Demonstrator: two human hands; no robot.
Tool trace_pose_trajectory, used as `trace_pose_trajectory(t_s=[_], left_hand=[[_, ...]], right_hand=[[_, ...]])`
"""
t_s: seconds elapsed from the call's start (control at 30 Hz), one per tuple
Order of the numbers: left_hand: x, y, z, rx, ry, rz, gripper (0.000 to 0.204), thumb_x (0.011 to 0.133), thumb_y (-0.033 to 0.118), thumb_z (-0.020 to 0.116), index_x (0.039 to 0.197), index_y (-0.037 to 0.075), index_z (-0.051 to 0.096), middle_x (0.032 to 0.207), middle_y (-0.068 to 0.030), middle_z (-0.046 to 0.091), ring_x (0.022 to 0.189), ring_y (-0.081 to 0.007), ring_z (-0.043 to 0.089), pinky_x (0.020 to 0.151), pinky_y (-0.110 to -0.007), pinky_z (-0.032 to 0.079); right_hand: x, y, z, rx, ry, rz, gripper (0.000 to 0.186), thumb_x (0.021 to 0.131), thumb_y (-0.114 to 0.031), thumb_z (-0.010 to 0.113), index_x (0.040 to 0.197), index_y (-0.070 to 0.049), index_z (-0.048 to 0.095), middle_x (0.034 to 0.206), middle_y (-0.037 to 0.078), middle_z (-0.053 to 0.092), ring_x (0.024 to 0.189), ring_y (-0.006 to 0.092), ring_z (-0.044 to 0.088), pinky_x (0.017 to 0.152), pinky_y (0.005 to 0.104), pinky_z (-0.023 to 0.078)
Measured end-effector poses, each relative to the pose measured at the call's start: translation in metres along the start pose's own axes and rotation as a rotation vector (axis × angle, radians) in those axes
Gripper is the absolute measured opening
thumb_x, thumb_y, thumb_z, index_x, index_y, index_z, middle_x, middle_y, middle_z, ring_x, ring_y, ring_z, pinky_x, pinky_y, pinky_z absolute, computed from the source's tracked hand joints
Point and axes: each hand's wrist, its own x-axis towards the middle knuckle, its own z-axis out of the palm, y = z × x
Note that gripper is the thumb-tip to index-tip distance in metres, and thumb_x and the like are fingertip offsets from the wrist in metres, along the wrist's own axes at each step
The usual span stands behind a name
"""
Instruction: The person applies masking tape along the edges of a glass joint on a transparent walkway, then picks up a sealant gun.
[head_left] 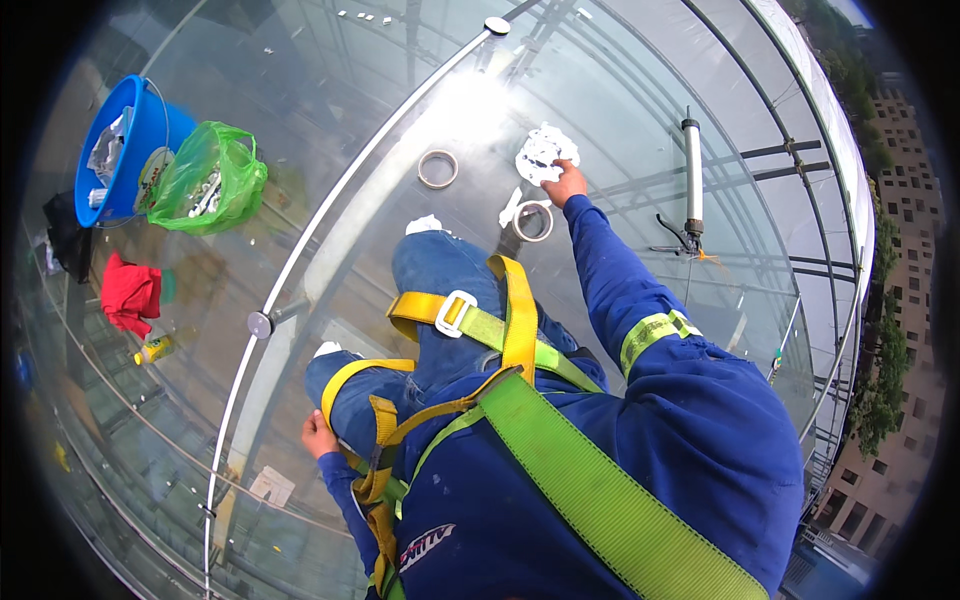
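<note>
My right hand [567,184] reaches out ahead, fingers closed on the near edge of a crumpled white wad [543,146], paper or cloth, on the glass surface. Just below that hand lies a roll of tape [532,222], with a white scrap [510,207] beside it. A second tape roll [438,170] rests flat farther left. My left hand [319,434] hangs low beside my left thigh, touching or close to the jeans. Its fingers are partly hidden, and nothing shows in it.
A caulking gun [693,180] lies on the glass at right. Left of the white seam [335,200] are a blue bucket [165,125], a green plastic bag with scraps [240,180], a red cloth [128,293] and a yellow bottle [153,349]. Harness straps [590,470] cross my body.
</note>
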Motion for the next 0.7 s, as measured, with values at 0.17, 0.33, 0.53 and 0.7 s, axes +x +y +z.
trace_pose_trajectory(t_s=[0.17,0.33,0.53,0.7], left_hand=[[-0.012,0.029,0.007,0.188,0.052,0.031,0.033,0.098,0.026,0.064,0.101,-0.006,0.071,0.091,-0.0155,0.074,0.082,-0.0206,0.065,0.079,-0.038,0.052],[-0.010,0.047,0.020,0.333,0.095,0.026,0.034,0.096,0.027,0.063,0.101,-0.005,0.072,0.093,-0.0196,0.074,0.084,-0.0277,0.067,0.081,-0.041,0.052],[0.009,0.065,0.017,0.558,0.081,0.006,0.037,0.092,0.028,0.062,0.104,-0.005,0.072,0.100,-0.0250,0.074,0.092,-0.0385,0.069,0.086,-0.045,0.052],[0.015,0.080,0.034,0.683,0.084,-0.036,0.040,0.090,0.029,0.059,0.105,-0.005,0.073,0.103,-0.0272,0.073,0.096,-0.0434,0.068,0.088,-0.047,0.051]], right_hand=[[0.085,0.055,0.003,-0.026,0.139,0.181,0.057,0.084,-0.020,0.073,0.139,-0.014,0.060,0.117,0.023,0.070,0.118,0.0354,0.065,0.106,0.0437,0.049],[0.151,0.082,0.004,-0.132,0.132,0.187,0.054,0.090,-0.028,0.071,0.142,-0.020,0.059,0.126,0.020,0.067,0.122,0.0363,0.062,0.106,0.0441,0.048],[0.139,0.061,0.025,-0.185,0.010,-0.021,0.038,0.081,-0.026,0.081,0.117,-0.015,0.074,0.126,0.017,0.066,0.117,0.0367,0.062,0.101,0.0446,0.051],[0.111,0.123,-0.004,-0.052,0.084,-0.010,0.019,0.080,-0.017,0.082,0.091,-0.004,0.073,0.079,0.012,0.073,0.075,0.0249,0.070,0.072,0.0379,0.055]])
